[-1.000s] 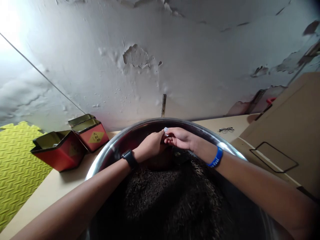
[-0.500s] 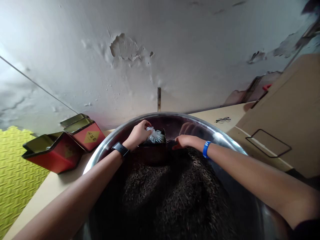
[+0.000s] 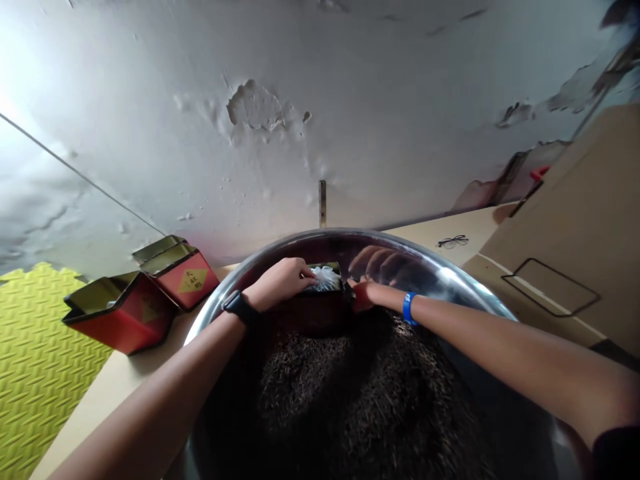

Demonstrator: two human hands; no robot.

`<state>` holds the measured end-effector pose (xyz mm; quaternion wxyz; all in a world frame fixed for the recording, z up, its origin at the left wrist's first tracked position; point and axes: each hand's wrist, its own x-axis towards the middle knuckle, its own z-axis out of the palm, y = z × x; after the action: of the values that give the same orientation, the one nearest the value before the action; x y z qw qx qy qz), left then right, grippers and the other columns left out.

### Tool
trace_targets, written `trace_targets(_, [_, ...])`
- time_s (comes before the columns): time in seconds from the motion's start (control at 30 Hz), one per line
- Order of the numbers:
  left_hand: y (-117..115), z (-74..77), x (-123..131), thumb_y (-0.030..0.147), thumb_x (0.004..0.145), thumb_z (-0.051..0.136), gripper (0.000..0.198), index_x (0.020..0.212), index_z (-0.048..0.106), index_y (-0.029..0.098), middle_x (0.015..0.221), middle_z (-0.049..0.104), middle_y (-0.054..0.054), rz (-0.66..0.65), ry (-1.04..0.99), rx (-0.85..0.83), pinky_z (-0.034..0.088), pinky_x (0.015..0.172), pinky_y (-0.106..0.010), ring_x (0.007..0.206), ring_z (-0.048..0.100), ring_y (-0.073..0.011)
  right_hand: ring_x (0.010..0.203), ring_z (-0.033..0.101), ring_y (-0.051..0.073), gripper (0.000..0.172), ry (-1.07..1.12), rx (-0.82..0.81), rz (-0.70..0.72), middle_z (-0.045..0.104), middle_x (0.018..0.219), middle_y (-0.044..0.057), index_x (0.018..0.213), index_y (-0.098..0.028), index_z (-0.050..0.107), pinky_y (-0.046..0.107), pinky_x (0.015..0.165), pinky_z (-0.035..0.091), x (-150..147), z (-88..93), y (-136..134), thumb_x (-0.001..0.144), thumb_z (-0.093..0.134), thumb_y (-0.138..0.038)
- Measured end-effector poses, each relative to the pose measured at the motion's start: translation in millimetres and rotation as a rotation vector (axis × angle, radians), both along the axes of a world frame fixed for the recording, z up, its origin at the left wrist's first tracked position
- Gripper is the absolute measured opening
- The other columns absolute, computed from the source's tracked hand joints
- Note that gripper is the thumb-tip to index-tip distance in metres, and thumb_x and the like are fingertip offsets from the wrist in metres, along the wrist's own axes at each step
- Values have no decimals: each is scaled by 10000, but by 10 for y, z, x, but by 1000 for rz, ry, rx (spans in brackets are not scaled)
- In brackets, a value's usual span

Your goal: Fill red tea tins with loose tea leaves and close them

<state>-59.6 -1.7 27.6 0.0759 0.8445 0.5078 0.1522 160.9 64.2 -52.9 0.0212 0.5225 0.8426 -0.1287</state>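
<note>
Left hand (image 3: 280,280) closing on bag (image 3: 325,275), pushing into tin (image 3: 320,315) | right hand (image 3: 363,295) clasping tin side | best: bracing tin upright, pressing evenly

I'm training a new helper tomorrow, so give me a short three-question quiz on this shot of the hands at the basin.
1. True or false: the left hand rests on the clear bag in the tin inside the steel basin.
2. Which wrist wears the blue band? A left, B right.
3. Fill in: ___ open red tins stand on the table left of the basin.
Key: 1 true; 2 B; 3 two.
</note>
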Motion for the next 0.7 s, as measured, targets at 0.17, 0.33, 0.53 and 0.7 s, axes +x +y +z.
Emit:
trace_targets(0.17, [80,-117,-1,270,750,573,216,873,738,204,856,712,-54,57,-135,-44,436,742,-272,804,625,-193,1175,479,375,849,42,55,-38,439,1332,239,1398,-124,341,470,933,410,129,593,140,649,658,-370])
trace_targets(0.33, [137,-154,-78,164,698,566,214,847,720,161,827,709,-47,106,-313,-54,460,705,-260,763,619,-175,1352,258,249,756,346,199,325,258,1483,86,1429,-228,282,400,1101,237,103,936,-54,736,578,-301])
trace_targets(0.53, [262,-211,-364,191,778,492,245,937,661,110,838,688,-86,303,-448,-89,458,605,-251,674,603,-153,1354,215,298,648,305,145,558,225,1501,42,1371,-334,392,525,1070,232,-135,649,-263,755,594,-318])
trace_targets(0.7, [301,-261,-352,430,892,376,399,991,615,126,956,674,-111,336,-487,-255,470,675,-262,777,625,-177,1328,260,314,590,271,250,553,262,1491,48,1341,-360,435,548,1052,245,-243,545,-238,796,527,-565])
